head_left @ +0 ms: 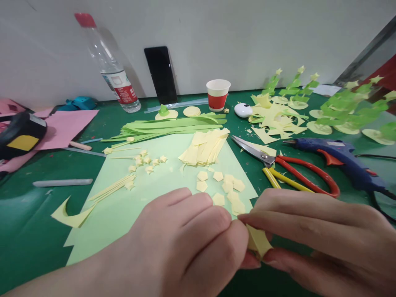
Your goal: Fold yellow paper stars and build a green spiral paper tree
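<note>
Both hands meet low in the head view: the left hand and the right hand are pressed together, fingertips pinched on a small folded piece of yellow paper held between them, just above the table. To fold it cleanly, it seems best to keep the pinch tight at the crease and press the edges flat with the thumbs, since the paper is thin and springy. Just beyond the hands lies a pale green sheet carrying small yellow pentagons, a stack of yellow strips and tiny puffy paper stars. Further off lie long green strips. Beyond the right hand rest scissors with red handles and a blue glue gun.
</note>
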The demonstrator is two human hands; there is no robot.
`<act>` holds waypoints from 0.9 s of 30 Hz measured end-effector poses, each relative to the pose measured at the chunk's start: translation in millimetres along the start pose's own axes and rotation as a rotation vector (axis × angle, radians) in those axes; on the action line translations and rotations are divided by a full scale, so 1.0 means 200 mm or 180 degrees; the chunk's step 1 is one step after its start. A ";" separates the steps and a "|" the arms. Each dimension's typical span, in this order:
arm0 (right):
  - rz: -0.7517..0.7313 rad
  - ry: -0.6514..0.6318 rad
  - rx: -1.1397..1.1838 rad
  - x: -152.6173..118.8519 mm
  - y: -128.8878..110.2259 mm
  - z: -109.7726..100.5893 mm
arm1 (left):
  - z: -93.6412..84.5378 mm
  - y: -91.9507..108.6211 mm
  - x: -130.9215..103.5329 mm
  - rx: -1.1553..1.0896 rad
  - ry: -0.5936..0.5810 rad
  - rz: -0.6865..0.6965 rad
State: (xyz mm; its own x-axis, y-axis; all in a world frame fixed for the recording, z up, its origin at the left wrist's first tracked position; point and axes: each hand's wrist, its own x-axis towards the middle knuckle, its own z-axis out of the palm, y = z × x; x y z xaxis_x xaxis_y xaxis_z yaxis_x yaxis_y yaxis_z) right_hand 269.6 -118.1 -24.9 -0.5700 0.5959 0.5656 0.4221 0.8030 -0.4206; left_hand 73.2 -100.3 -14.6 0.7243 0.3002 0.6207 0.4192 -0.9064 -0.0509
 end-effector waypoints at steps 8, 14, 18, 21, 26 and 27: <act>-0.0388 0.0359 -0.0326 0.02 0.00 0.02 | 0.00 0.01 0.00 0.0266 0.0304 0.0159; -0.0363 -0.0122 -0.0271 0.08 -0.01 0.00 | -0.01 0.01 -0.01 0.0128 0.0049 0.0330; -0.0211 -0.0569 0.0051 0.08 -0.01 -0.01 | -0.01 0.00 -0.01 -0.0074 -0.0168 0.0498; -0.0278 -0.0595 0.0097 0.06 0.01 0.00 | 0.01 0.00 -0.02 -0.0047 -0.0014 0.0597; -0.0479 0.0314 -0.0526 0.08 0.00 0.00 | 0.03 0.02 -0.04 0.0308 0.0290 0.0420; -0.0445 0.0331 -0.0612 0.09 0.00 0.00 | 0.03 0.02 -0.05 0.0361 0.0347 0.0392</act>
State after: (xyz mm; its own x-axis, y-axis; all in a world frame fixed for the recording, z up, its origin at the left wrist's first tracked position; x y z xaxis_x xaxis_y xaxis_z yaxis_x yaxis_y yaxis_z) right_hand 258.6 -107.6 -14.2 -0.5610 0.4680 0.6828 0.4763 0.8571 -0.1962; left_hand 71.6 -104.8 -25.4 0.7128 0.1497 0.6852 0.3947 -0.8932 -0.2155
